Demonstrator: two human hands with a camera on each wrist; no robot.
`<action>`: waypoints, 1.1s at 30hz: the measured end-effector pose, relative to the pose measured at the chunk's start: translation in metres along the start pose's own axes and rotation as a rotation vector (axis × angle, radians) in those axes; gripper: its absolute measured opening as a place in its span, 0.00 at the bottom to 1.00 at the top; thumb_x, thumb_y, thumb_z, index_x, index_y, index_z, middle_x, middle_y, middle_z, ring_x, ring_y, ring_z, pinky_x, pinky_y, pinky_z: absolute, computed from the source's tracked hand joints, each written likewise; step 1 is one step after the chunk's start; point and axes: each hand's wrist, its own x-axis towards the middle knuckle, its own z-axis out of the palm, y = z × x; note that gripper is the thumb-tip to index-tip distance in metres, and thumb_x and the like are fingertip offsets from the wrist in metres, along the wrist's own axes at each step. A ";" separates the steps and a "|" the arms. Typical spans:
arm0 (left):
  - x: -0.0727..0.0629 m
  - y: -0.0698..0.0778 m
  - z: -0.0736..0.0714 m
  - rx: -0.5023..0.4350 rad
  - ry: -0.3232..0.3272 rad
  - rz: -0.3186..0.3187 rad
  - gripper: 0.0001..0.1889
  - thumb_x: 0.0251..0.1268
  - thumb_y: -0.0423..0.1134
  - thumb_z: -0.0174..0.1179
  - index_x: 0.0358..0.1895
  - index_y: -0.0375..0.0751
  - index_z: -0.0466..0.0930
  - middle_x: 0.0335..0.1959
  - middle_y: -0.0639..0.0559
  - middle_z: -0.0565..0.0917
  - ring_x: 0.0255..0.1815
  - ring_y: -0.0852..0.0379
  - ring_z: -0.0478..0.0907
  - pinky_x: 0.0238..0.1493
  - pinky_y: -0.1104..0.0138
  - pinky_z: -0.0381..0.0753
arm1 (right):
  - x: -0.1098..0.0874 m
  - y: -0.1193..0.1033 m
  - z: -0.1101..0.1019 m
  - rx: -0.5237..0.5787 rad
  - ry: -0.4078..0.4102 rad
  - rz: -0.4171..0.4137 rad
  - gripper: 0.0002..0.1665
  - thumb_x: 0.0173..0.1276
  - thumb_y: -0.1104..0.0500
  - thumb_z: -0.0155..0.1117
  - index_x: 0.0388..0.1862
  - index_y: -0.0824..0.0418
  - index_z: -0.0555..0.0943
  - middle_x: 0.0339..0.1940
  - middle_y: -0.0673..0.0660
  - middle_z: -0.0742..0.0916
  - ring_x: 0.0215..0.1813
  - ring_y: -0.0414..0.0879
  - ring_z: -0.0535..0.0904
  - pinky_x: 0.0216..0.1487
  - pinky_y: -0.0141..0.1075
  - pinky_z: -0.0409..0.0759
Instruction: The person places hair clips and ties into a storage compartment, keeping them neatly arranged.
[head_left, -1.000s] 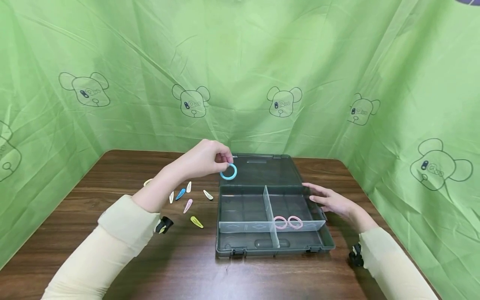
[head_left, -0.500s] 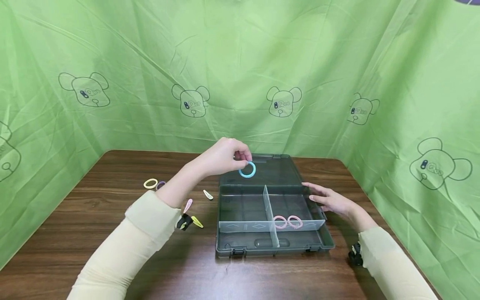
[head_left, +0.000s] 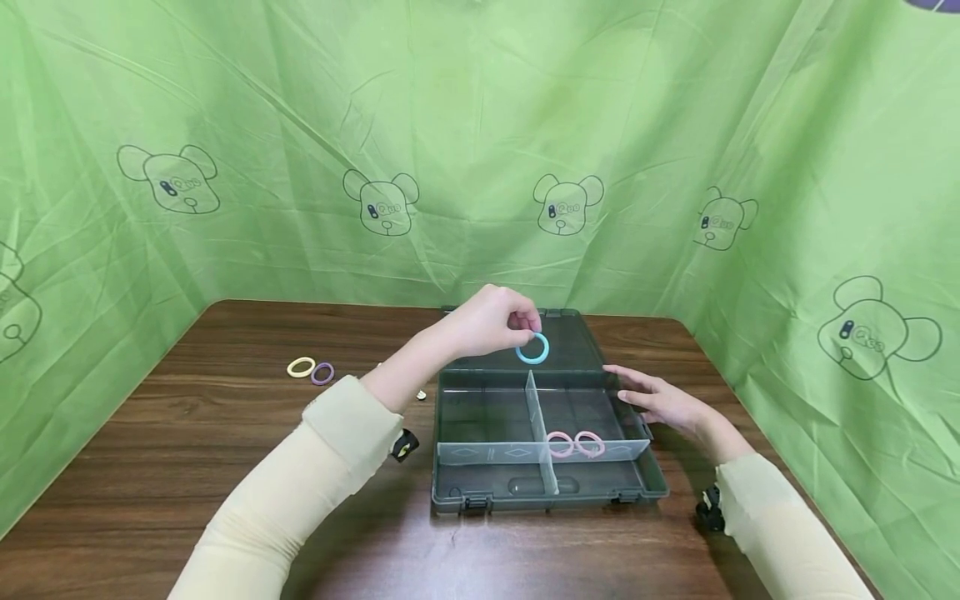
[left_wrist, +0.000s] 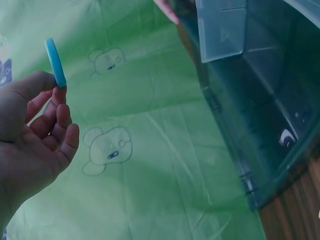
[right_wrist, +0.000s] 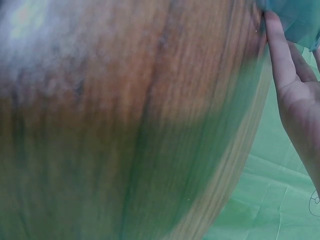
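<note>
My left hand (head_left: 498, 321) pinches a light-blue hair tie (head_left: 543, 358) between thumb and fingers, above the hinge side of a dark translucent divided box (head_left: 450, 502). In the left wrist view, the hair tie (left_wrist: 56, 62) appears edge-on at the fingertips. My right hand (head_left: 663, 404) rests against the box's right side with fingers extended. The right wrist view has that hand (right_wrist: 300, 95) touching the box's corner. Two pink hair ties (head_left: 550, 450) stand side by side at the cross divider in the right half of the box.
The box's lid (head_left: 573, 337) lies open toward the green curtain (head_left: 480, 125). A yellow hair tie (head_left: 290, 369) and a purple hair tie (head_left: 314, 377) lie on the wooden table (head_left: 187, 417). One small pale hair clip (head_left: 421, 395) shows beside my left forearm, which hides the area behind it.
My left hand has moved right with the blue hair tie, from the box's left edge to over its middle. The forearm now covers most hair clips. The right hand stays put.
</note>
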 end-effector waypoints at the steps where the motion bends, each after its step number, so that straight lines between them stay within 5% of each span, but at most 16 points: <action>1: 0.002 0.000 0.003 -0.005 -0.002 -0.001 0.03 0.56 0.33 0.61 0.31 0.45 0.83 0.24 0.59 0.81 0.28 0.65 0.75 0.34 0.74 0.74 | 0.000 0.000 0.000 -0.001 -0.001 -0.001 0.34 0.74 0.52 0.49 0.75 0.42 0.51 0.77 0.64 0.49 0.74 0.61 0.52 0.60 0.52 0.70; 21: 0.050 0.018 0.056 -0.022 -0.104 0.064 0.03 0.59 0.35 0.61 0.33 0.45 0.83 0.27 0.58 0.82 0.30 0.67 0.76 0.36 0.78 0.73 | -0.001 0.002 -0.001 0.057 0.004 -0.015 0.34 0.74 0.53 0.50 0.75 0.46 0.53 0.75 0.63 0.57 0.70 0.61 0.59 0.55 0.46 0.75; 33: 0.059 0.010 0.099 -0.052 -0.150 0.025 0.03 0.60 0.35 0.61 0.34 0.45 0.84 0.27 0.58 0.83 0.30 0.68 0.76 0.35 0.79 0.72 | 0.004 0.002 -0.003 0.033 0.005 -0.019 0.34 0.73 0.52 0.52 0.74 0.46 0.55 0.74 0.63 0.60 0.62 0.53 0.72 0.54 0.47 0.76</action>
